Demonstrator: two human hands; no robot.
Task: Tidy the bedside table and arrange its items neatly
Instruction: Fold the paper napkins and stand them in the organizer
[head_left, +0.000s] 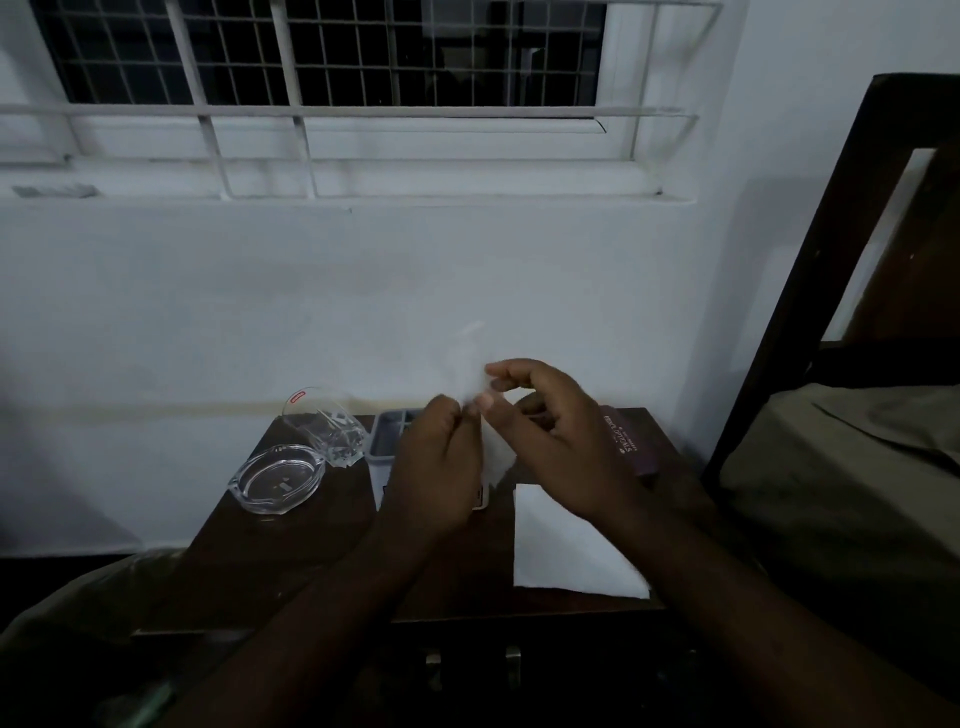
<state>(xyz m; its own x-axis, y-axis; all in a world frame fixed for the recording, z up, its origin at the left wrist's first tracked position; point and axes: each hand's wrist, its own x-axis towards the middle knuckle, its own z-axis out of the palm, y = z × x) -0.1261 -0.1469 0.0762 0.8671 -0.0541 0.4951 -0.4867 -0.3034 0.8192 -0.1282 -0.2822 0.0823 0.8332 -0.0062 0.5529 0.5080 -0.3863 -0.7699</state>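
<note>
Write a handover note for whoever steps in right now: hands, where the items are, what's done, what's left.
Left hand and right hand: both pinch one white tissue held up above the bedside table.
On the table: glass ashtray at the left, drinking glass behind it, grey tray partly hidden by the hands, folded white tissue flat at front right, dark optician's case at back right.
Done: one tissue lies folded.
Left: probably fold and set down the held tissue, then line up the rest.

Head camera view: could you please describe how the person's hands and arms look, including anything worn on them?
Both the left hand and right hand are bare: no gloves, rings, watch or bracelet show. The forearms are uncovered to the frame's bottom edge, with no sleeve visible. Dim light hides finer detail.
</note>
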